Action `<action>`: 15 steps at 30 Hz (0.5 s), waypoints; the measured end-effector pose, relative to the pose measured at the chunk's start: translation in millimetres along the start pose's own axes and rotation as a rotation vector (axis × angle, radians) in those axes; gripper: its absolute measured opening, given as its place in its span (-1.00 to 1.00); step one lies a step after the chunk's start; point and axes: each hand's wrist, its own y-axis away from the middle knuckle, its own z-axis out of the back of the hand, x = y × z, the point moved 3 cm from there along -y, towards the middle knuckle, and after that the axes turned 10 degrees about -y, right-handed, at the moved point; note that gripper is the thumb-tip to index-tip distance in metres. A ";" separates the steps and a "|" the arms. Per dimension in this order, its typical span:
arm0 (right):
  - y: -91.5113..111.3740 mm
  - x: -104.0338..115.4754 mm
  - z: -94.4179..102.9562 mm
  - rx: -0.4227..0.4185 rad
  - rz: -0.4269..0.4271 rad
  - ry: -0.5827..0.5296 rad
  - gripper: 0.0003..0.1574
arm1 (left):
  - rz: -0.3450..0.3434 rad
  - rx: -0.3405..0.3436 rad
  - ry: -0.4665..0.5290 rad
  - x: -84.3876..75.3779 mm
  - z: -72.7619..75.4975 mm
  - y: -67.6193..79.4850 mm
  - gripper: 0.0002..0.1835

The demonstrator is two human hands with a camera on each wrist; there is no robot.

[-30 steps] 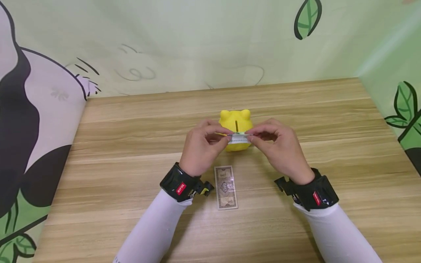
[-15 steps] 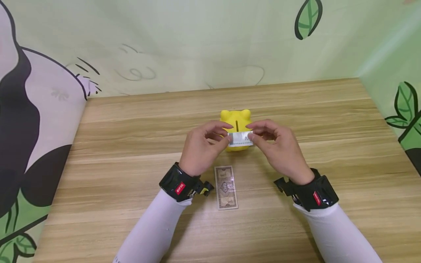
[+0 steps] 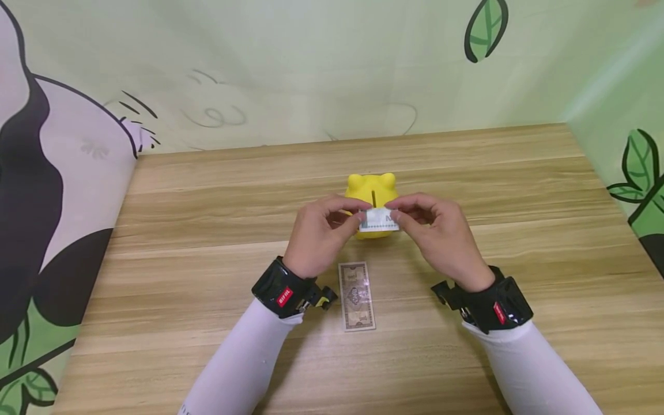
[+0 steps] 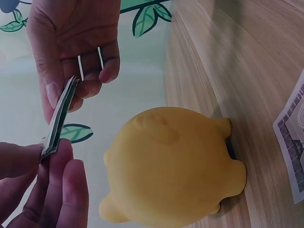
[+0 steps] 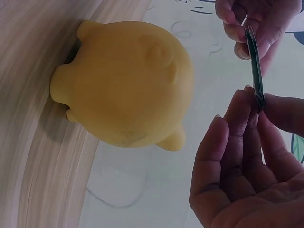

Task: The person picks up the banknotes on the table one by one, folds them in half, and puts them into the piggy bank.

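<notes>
A folded banknote (image 3: pixel 380 219), pale with a greenish printed border, is held level between both hands. My left hand (image 3: pixel 321 233) pinches its left end between thumb and fingers, and my right hand (image 3: pixel 447 236) pinches the right end the same way. Seen edge-on in the left wrist view, the folded note (image 4: pixel 59 118) shows several layers pressed together. Just behind and below it stands a yellow piggy bank (image 3: pixel 370 187), its narrow slot showing past the note's far edge. Both wrist views show the note apart from the piggy bank (image 5: pixel 128 83), above its back.
A brown banknote (image 3: pixel 357 295) lies flat and lengthwise on the wooden table (image 3: pixel 207 276), nearer me than the piggy bank. Walls printed with a panda and leaves (image 3: pixel 486 30) border the table's back and sides.
The folded note has tipped so that its pale printed face shows more. Fingers of both hands lifted from its far edge, then came back down toward it.
</notes>
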 end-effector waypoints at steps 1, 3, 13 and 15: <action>-0.2 -0.3 -0.1 0.000 -0.002 -0.001 -0.82 | -0.001 -0.001 0.001 -0.1 0.1 0.0 -0.84; -0.4 -0.8 0.0 -0.001 -0.007 -0.002 -0.82 | -0.003 -0.002 0.002 -0.4 0.2 0.1 -0.84; -0.6 -3.0 -0.7 0.003 -0.049 -0.003 -0.76 | -0.003 0.013 0.019 -0.5 -1.0 -0.3 -0.81; -0.9 -3.7 -0.7 0.006 -0.055 0.003 -0.74 | 0.001 0.020 0.020 -0.5 -1.3 -0.4 -0.79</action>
